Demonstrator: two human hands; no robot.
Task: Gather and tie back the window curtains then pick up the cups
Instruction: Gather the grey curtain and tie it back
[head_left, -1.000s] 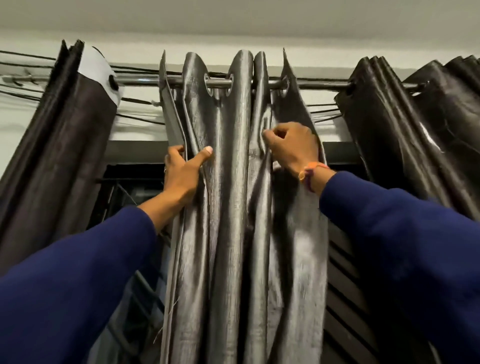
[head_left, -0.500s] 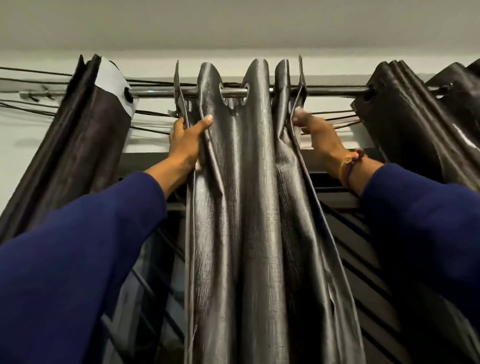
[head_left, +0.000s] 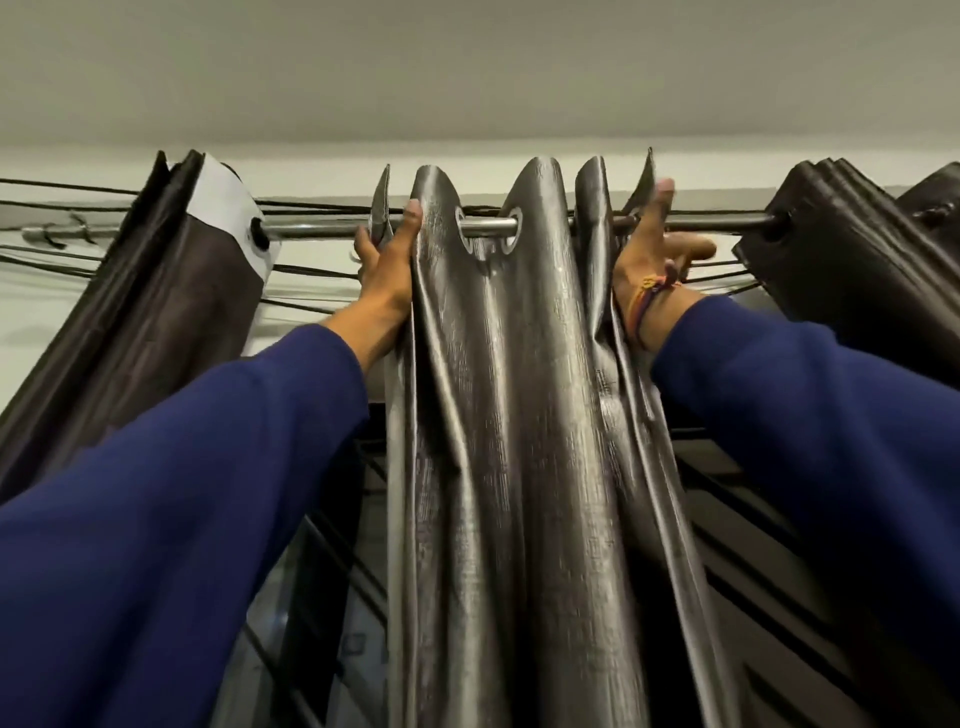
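A shiny grey curtain (head_left: 519, 415) hangs bunched in folds from a metal rod (head_left: 488, 227) by its eyelets. My left hand (head_left: 387, 260) grips its left edge just under the rod, thumb on the front of the fabric. My right hand (head_left: 649, 249) presses against its right edge at rod height, fingers spread, one fingertip above the rod. Both arms wear blue sleeves. No cups are in view.
A dark brown curtain (head_left: 171, 291) is gathered at the left end of the rod, another dark curtain (head_left: 852, 270) at the right. Black cables (head_left: 306, 270) run along the wall behind the rod. Window bars (head_left: 322, 597) show below, the ceiling is close above.
Both hands have slid up the grey curtain's edges from mid-height to the rod. The right hand's fingers, earlier pinching a fold, are now spread. The view tilted upward.
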